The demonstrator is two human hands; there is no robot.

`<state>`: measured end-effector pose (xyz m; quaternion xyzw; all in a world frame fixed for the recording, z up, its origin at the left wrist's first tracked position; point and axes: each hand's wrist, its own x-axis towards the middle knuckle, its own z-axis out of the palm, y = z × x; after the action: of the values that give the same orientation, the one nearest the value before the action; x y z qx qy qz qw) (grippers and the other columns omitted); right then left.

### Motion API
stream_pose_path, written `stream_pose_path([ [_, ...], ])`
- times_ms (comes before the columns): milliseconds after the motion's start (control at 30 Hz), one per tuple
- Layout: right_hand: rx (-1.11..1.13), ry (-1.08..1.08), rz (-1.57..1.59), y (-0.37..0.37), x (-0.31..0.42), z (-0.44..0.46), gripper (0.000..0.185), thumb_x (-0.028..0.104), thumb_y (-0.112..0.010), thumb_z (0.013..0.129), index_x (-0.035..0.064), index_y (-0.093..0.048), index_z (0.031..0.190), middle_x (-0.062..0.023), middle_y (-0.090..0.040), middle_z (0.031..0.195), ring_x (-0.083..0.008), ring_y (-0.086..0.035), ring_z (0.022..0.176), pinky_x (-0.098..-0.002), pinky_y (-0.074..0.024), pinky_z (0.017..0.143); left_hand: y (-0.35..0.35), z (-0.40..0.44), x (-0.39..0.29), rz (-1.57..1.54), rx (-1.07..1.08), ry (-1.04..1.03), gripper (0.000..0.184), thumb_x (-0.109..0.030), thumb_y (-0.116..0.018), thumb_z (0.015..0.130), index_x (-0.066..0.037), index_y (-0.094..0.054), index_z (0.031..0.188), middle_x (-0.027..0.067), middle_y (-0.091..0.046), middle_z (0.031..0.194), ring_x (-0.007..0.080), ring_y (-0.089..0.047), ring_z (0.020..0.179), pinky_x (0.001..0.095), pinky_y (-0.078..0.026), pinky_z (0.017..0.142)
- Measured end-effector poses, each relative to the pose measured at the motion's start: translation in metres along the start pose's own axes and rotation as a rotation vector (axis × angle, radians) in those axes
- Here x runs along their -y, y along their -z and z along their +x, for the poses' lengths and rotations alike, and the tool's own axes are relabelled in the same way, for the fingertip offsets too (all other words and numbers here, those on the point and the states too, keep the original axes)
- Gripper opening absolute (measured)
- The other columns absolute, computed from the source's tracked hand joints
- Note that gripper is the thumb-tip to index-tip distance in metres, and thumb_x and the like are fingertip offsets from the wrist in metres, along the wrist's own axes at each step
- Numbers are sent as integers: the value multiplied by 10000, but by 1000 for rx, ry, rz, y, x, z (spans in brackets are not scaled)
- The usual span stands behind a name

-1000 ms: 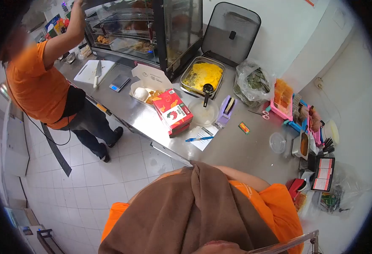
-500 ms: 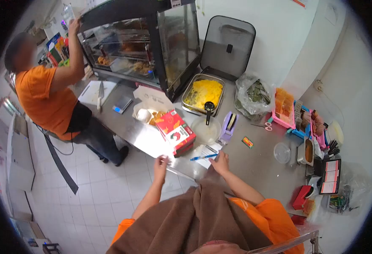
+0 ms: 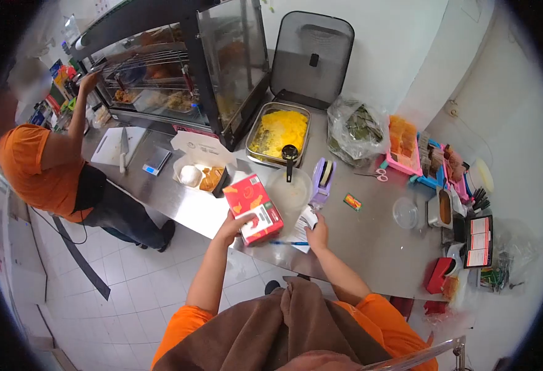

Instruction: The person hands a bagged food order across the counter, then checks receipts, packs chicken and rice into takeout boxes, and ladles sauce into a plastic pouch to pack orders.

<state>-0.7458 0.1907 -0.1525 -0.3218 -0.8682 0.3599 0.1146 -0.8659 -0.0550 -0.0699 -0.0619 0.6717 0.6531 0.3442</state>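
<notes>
Food-prep rm., white walls [image 3: 395, 37], tiled floor [image 3: 141, 278], steel worktop [image 3: 370, 253]. Clock dirs. taken from red box.

1. Red box [image 3: 251, 204], qty. 1, nr. worktop's front edge. L hand [image 3: 229, 229] at its 8 o'clock, grip wrapped on it, fingers over white label [image 3: 264, 222]. Lifted or resting: can't tell.
2. Paper slip [image 3: 300, 230], 4 o'clock; R hand [image 3: 318, 234] grips its R side. Blue pen [image 3: 296, 243] at lower end.
3. Open carton [image 3: 200, 147] w/ food [image 3: 211, 179], 10 o'clock.
4. Clear tub [image 3: 302, 182], 2 o'clock; purple tape dispenser [image 3: 319, 195] just beyond.
5. Tray [image 3: 308, 127] w/ yellow food [image 3: 282, 133], 1 o'clock.
6. Co-worker [image 3: 30, 151], 9–10 o'clock.

Step in hand (est.): box + slip handled together. Next move (est.) calls for steady L hold, slip clear of pen.
</notes>
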Motion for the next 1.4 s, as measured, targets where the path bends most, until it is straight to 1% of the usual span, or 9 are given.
stream_pose_path([
  [300,-313,211,415,95,-14,16,218,67,-616,767,-11,-569,965,-169,-578,1009,-272,-579,911,-355,-448,769,-43,-42,44,-42,-146,-209,751,-244,-722,722,21,-272,1262,163,-481,1176,242,-516,1048,336,-448,838],
  [467,397,228,1034,78,102,-13,548,-23,-672,723,15,-373,1181,-107,-570,1042,-175,-564,975,-298,-478,812,-53,-57,45,536,-694,-811,681,-208,-622,797,85,-246,1283,233,-307,1322,326,-373,1185,395,-296,986],
  [567,325,451,386,52,116,-24,580,164,-725,692,47,-422,1173,-152,-550,990,-243,-548,879,-369,-447,698,-66,-93,19,752,-508,-982,477,-210,-514,838,-19,-383,1255,205,-316,1341,366,-333,1204,466,-226,1014],
  [700,-140,533,176,35,93,-9,525,276,-704,711,48,-481,1129,-152,-512,969,-318,-457,978,-427,-358,841,-85,-104,18,1127,-283,-841,389,-223,-487,831,-105,-474,1201,129,-303,1380,336,-255,1282,542,-180,1018],
  [833,-386,-63,222,20,15,74,452,352,-665,746,46,-542,1055,-121,-501,1016,-303,-456,994,-424,-365,864,-83,-101,18,1104,-245,-788,395,-184,-481,810,-93,-466,1193,116,-273,1403,325,-227,1301,557,-159,1019],
  [933,178,-542,1071,62,43,95,414,348,-656,758,39,-560,1016,-112,-491,1094,-282,-452,1038,-428,-400,830,-79,-94,17,1090,-261,-784,480,-196,-514,763,-60,-425,1214,147,-248,1406,349,-217,1297,566,-146,1019],
  [1067,200,-373,1257,42,26,97,169,113,-601,776,19,-577,914,-112,-505,1127,-208,-481,1050,-281,-469,747,-75,-89,22,1023,-331,-751,619,-299,-592,732,-12,-382,1238,181,-217,1405,376,-190,1298,578,-125,1016],
  [1167,-380,55,892,-6,-2,68,149,160,-620,755,18,-619,799,-118,-570,1040,-234,-538,963,-370,-442,805,-77,-85,25,960,-365,-733,747,-402,-654,692,-5,-362,1254,169,-258,1389,363,-189,1304,604,-132,996],
  [1400,-276,-223,663,5,-39,95,164,126,-637,766,-7,-600,854,-109,-623,943,-210,-591,830,-301,-427,783,-77,-87,28,884,-462,-681,826,-437,-708,628,-31,-365,1261,138,-266,1394,346,-164,1318,663,-114,957],
])
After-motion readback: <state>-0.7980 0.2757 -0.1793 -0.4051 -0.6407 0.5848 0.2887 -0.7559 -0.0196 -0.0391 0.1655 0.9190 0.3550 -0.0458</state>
